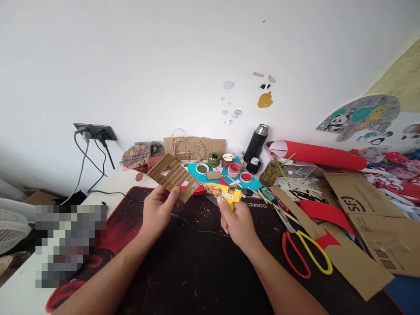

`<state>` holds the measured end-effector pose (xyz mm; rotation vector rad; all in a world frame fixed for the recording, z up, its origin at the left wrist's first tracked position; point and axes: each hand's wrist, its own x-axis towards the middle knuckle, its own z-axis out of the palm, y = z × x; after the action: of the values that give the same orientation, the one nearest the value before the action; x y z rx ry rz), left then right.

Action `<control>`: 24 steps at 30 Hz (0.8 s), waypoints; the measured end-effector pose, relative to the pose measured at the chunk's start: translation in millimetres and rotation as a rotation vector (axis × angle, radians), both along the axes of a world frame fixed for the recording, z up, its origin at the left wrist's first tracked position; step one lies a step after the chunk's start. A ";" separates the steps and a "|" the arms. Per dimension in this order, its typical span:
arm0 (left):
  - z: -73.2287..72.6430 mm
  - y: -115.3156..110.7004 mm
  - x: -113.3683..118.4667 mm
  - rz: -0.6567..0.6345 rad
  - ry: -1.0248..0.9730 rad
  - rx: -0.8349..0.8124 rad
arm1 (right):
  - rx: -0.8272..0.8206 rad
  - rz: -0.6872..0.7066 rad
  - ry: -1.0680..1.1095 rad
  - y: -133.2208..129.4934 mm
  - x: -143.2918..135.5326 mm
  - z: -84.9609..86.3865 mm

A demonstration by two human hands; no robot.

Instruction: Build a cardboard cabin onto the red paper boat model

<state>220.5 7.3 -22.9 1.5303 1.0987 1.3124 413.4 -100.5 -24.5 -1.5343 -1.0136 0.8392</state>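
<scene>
My left hand [160,205] grips a brown ridged cardboard piece [175,177] by its lower edge, thumb on the front face. Two cut-out openings show in that piece, which is held tilted above the mat. In my right hand [238,221] is a yellow hot glue gun [223,191], fingers wrapped round its handle. Its nozzle end points left, close to the cardboard's right corner; whether they touch I cannot tell. Something red shows behind the nozzle, partly hidden. A dark cord runs across the mat beneath the hands.
Scissors [295,245] with red and yellow handles lie to the right beside cardboard sheets [357,262]. Open paint pots [234,169] stand on blue paper at the back, near a black thermos [257,143] and a jar with sticks [271,173]. A wall socket [95,131] is at left.
</scene>
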 end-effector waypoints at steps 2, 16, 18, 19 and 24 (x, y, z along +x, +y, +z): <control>0.0 -0.1 0.1 0.002 0.001 0.000 | 0.003 0.000 0.020 0.0 0.3 2.6; 1.7 -0.7 2.3 -0.016 -0.003 0.012 | 0.004 -0.019 0.024 1.5 1.6 -3.5; 0.6 -0.5 2.1 -0.019 0.002 0.015 | 0.002 -0.015 0.021 1.4 1.5 -3.3; 0.1 -0.3 2.0 -0.020 0.001 0.013 | 0.001 -0.012 0.013 1.4 1.3 -3.5; -0.4 0.4 1.4 -0.004 0.010 0.007 | -0.008 0.000 -0.049 1.3 0.6 -5.4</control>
<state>221.9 7.7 -23.2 1.5449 1.0978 1.3084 414.0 -99.1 -30.0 -1.5684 -1.0465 0.8102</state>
